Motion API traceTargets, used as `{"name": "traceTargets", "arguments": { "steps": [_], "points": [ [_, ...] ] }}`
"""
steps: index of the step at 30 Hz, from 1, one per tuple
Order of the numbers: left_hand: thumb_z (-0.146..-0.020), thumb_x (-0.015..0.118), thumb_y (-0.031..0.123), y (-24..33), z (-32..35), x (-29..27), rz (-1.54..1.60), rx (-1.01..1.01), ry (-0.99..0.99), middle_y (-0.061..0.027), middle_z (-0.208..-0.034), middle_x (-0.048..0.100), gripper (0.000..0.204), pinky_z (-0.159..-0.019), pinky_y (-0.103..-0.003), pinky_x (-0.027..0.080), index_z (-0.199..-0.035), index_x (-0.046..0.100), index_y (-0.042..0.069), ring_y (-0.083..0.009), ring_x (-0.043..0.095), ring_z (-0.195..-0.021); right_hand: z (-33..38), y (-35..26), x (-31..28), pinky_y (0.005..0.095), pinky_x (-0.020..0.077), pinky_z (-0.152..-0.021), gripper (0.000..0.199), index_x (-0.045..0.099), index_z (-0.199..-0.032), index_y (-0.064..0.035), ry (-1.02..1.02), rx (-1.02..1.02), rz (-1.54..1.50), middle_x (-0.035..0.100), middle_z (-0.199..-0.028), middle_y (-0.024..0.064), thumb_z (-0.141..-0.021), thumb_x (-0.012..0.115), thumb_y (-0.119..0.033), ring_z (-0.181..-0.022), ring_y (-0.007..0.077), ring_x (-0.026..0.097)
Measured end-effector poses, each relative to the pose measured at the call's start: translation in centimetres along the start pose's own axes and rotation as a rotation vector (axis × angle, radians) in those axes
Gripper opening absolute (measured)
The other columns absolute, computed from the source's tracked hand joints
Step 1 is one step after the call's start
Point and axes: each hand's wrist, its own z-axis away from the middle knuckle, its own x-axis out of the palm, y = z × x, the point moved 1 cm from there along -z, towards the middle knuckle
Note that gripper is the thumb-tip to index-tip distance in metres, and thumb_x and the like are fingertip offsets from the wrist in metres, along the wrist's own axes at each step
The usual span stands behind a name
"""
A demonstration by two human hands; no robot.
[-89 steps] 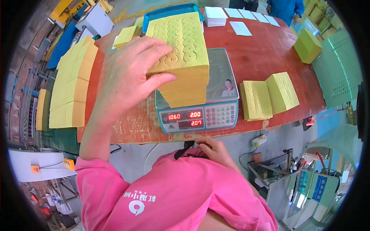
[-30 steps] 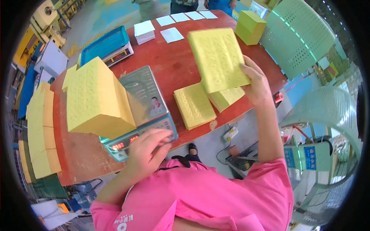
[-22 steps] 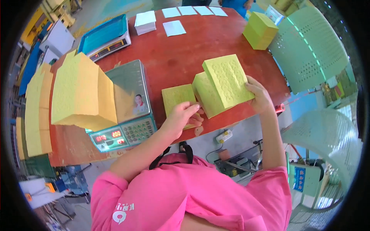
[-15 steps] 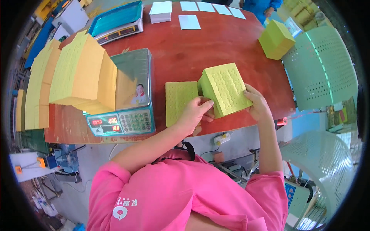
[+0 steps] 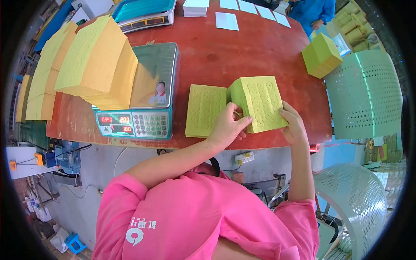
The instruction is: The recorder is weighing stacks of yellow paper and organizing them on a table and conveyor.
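Observation:
Near the table's front edge I hold a thick stack of yellow-green embossed paper [image 5: 263, 104]. My right hand [image 5: 295, 124] grips its right side, thumb on the top face and fingers at the edge. At the lower left side my left hand [image 5: 232, 126] is closed with thumb and fingers pinched against the stack's edge sheets; the exact hold is partly hidden. A lower pile of the same paper [image 5: 205, 110] lies flat just left of the held stack, beside my left hand.
On the left, a digital scale [image 5: 134, 125] bears a tall orange-yellow paper stack [image 5: 97, 65], with further stacks [image 5: 52, 78] beyond. Another scale [image 5: 147, 21], white sheets [image 5: 227, 21], a green paper block [image 5: 321, 55] and a perforated chair back [image 5: 364, 95] surround the red table [image 5: 208, 52]. A person in blue [image 5: 318, 13] stands opposite.
The view has shifted. The held stack has turned slightly and sits straighter, its top face more toward me. Both hands keep hold of it.

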Motion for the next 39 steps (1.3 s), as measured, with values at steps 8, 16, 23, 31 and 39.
{"name": "traceTargets", "arguments": {
  "steps": [8, 16, 23, 31, 39],
  "points": [
    [-0.093, 0.066, 0.018, 0.2, 0.4, 0.1, 0.018, 0.039, -0.033, -0.0116, -0.082, 0.062, 0.041, -0.051, -0.027, 0.054, -0.117, 0.042, -0.005, -0.016, 0.064, -0.062, 0.0, 0.8, 0.7, 0.0292, 0.0455, -0.092, 0.04, 0.054, -0.13, 0.0051, 0.067, -0.096, 0.204, 0.063, -0.117, 0.0088, -0.093, 0.049, -0.009, -0.108, 0.0151, 0.058],
    [-0.082, 0.069, 0.014, -3.8, -1.2, -0.2, -0.19, 0.265, 0.091, -0.0132, -0.098, 0.061, 0.043, -0.068, -0.033, 0.053, -0.117, 0.049, -0.003, -0.0172, 0.065, -0.086, -1.4, 3.1, -1.2, 0.0297, 0.048, -0.086, 0.032, 0.062, -0.121, 0.0042, 0.294, -0.405, 0.905, 0.066, -0.11, 0.0115, -0.092, 0.056, -0.009, -0.101, 0.0154, 0.06],
    [-0.087, 0.067, 0.014, 0.2, 4.1, -3.4, -0.169, 0.079, -0.18, -0.0087, -0.077, 0.063, 0.035, -0.058, -0.031, 0.05, -0.114, 0.051, -0.002, -0.0148, 0.063, -0.065, -0.6, 4.4, -1.3, 0.0283, 0.0451, -0.089, 0.032, 0.061, -0.12, 0.005, 0.3, -0.369, 0.747, 0.065, -0.107, 0.0092, -0.097, 0.05, -0.015, -0.1, 0.0155, 0.058],
    [-0.093, 0.064, 0.02, -0.6, 13.2, -18.9, -0.276, -0.167, -0.288, -0.0046, -0.088, 0.067, 0.021, -0.07, -0.026, 0.054, -0.103, 0.062, 0.001, -0.0109, 0.065, -0.08, -0.3, 5.7, 0.0, 0.0292, 0.0436, -0.084, 0.034, 0.061, -0.116, 0.0062, 0.489, -0.374, 0.682, 0.063, -0.101, 0.0073, -0.099, 0.048, -0.02, -0.093, 0.0133, 0.054],
    [-0.098, 0.058, 0.02, -0.8, 19.8, -29.9, -0.145, -0.364, -0.098, -0.0085, -0.094, 0.067, 0.02, -0.077, -0.028, 0.054, -0.101, 0.062, 0.001, -0.0152, 0.065, -0.085, -1.5, 6.2, -2.1, 0.028, 0.0437, -0.072, 0.034, 0.063, -0.111, 0.0061, 0.564, -0.354, 0.712, 0.06, -0.089, 0.0039, -0.097, 0.049, -0.021, -0.081, 0.0115, 0.052]
  ]
}}
